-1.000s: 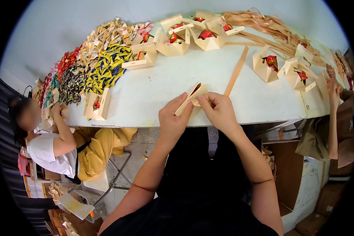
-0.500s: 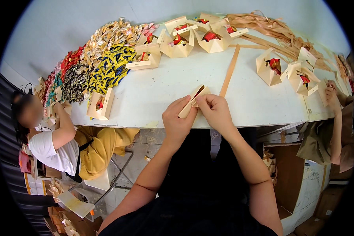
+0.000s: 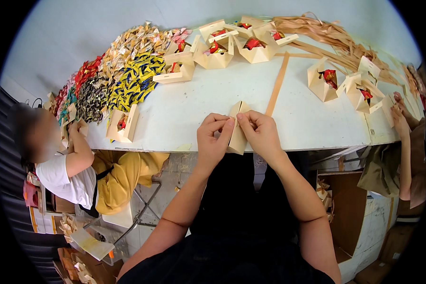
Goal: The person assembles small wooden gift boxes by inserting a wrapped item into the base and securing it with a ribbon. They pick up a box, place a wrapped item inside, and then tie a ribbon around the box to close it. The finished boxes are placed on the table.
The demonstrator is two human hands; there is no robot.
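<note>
A cream cardboard gift box [image 3: 238,134] stands at the table's near edge between my hands, its top flaps brought together along a ridge. My left hand [image 3: 213,137] pinches the left side of that ridge with thumb and fingertips. On the other side, my right hand [image 3: 260,133] is closed on the ridge too, thumb against the panel. What lies inside the box is hidden. Beyond my right hand a flat tan ribbon [image 3: 279,84] runs away across the white table [image 3: 213,92].
Several open boxes [image 3: 255,51] with red packets stand at the back. Heaps of wrapped sweets [image 3: 132,78] lie left; tan ribbons [image 3: 317,31] pile up back right. Co-workers handle boxes at left [image 3: 73,135] and right [image 3: 388,111]. Another filled box [image 3: 123,124] sits at the left edge.
The box has turned more upright and its gap, with red showing inside, has closed. Both hands have shifted to grip its top ridge. The co-worker at left leans closer.
</note>
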